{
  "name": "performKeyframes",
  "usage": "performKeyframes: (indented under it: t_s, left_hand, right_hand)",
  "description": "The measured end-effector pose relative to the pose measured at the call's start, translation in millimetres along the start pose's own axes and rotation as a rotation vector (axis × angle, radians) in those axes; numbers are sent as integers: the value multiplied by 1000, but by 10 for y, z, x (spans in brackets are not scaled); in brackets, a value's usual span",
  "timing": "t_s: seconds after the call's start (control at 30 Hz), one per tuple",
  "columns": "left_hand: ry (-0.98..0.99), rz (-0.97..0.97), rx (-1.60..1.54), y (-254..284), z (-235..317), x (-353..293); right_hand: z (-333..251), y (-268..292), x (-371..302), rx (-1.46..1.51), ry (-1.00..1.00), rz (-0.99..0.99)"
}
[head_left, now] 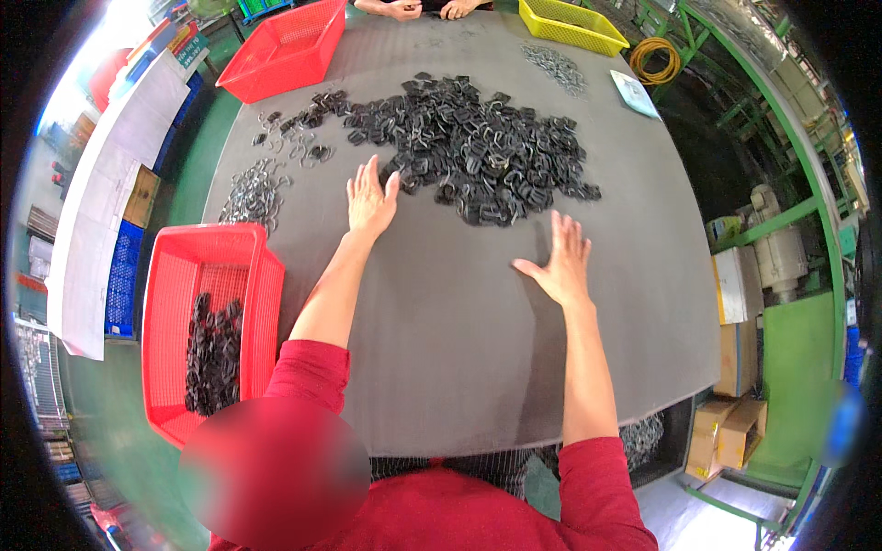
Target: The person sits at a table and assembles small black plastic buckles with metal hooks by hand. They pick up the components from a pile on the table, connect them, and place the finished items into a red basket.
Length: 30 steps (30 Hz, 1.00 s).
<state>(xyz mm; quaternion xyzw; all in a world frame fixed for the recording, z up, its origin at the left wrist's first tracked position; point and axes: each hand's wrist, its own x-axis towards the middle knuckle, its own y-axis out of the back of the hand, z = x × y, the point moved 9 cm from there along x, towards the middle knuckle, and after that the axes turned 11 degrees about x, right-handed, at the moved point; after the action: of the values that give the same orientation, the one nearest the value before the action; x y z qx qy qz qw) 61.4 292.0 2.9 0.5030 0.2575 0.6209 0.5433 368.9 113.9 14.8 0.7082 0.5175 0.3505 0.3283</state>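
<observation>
A wide heap of small black buckle-like parts with metal wire hooks (478, 147) covers the far middle of the grey table (441, 349). My left hand (372, 200) reaches to the heap's near left edge, fingers stretched and holding nothing. Near the heap's lower right edge, my right hand (562, 262) is spread with the thumb out to the side, also holding nothing. Left of my left hand lies a loose pile of bare metal hooks (253, 195). By my left arm, a red plastic basket (266, 285) holds a batch of the black parts (213, 354).
Another red basket (285, 50) and a yellow basket (574, 28) stand at the far edge. Between them show a co-worker's hands (427, 9). Metal hooks (554, 69) and a pale packet (634, 94) lie far right. Cardboard boxes (726, 432) stand beyond the right edge.
</observation>
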Motion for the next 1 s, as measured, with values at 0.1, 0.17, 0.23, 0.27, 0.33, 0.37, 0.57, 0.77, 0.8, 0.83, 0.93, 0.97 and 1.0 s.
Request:
performKeyframes:
  t_s: [0.1,0.17,0.23,0.27,0.33,0.37,0.57,0.77,0.8,0.83,0.93,0.97,1.0]
  left_hand:
    - [-149,-62,-81,-168,348,383]
    - [-303,-26,-249,-238,772,443]
    - [-346,-11,-355,-258,1073,333]
    - [-325,-8,-391,-231,1141,235]
    - [-227,3,-604,-106,1126,60]
    - [-181,-13,-654,-71,1129,-52]
    - [103,27,-943,172,943,-1005]
    - [194,-60,-934,343,941,-1628]
    - [190,-60,-947,413,882,-1688]
    - [168,-27,-909,511,830,-1712]
    - [33,152,-637,916,670,-1765]
    - [22,157,-544,1024,677,-1814]
    - [-39,178,-496,1079,724,-1871]
  right_hand:
    - [-427,-357,632,74,118,-13]
    - [-660,-467,859,125,221,-2]
    - [-806,-588,947,204,295,0]
    - [-862,-649,938,282,299,-30]
    - [-919,-681,867,365,214,-108]
    - [-950,-633,773,397,263,-63]
    - [-1159,-466,-64,685,301,17]
    - [-1090,-121,-616,635,240,54]
    - [-993,-54,-607,627,250,54]
    - [-865,45,-631,633,201,90]
    - [-525,357,-720,596,134,181]
    - [-393,472,-733,529,125,208]
    - [-318,598,-767,462,119,238]
